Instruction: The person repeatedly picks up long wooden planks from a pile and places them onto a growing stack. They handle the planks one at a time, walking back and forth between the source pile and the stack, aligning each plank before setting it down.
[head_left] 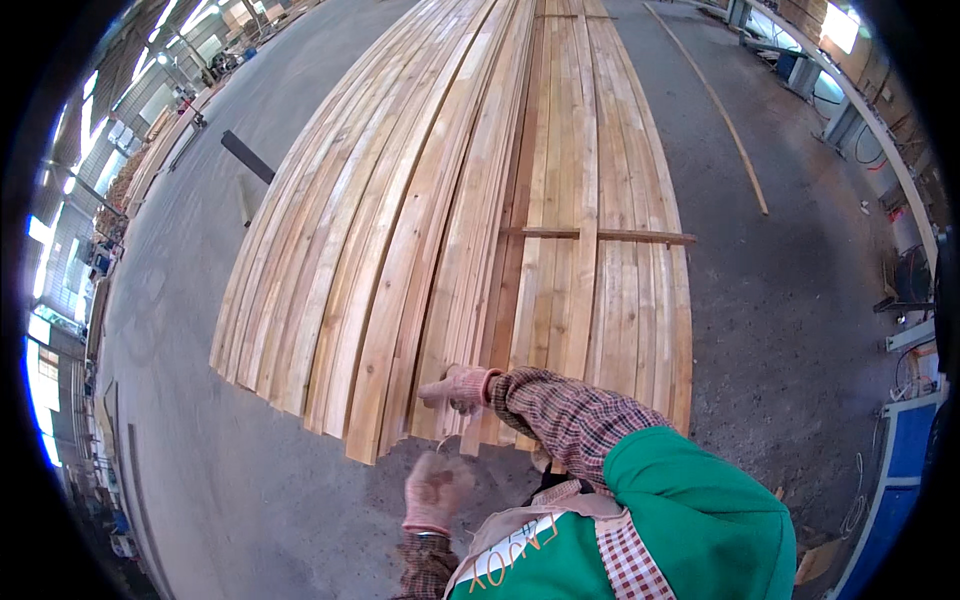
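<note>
Long pale wooden boards (385, 290) lie side by side in a wide stack that runs away from me. My right hand (458, 388), in a pinkish work glove, is over their near ends with its fingers curled. What it holds, if anything, I cannot make out. Just short of the board ends, over the floor, my left hand (437, 492) wears a similar glove. Motion blurs its fingers, so its grip is unclear. A thin pale strand seems to show between the two hands.
A wooden crosspiece (640, 236) lies across the right part of the stack. On the grey floor to the right is a long thin strip (715, 100). A dark beam (247, 157) sticks out at the left. Blue machinery (895, 500) stands at the right edge.
</note>
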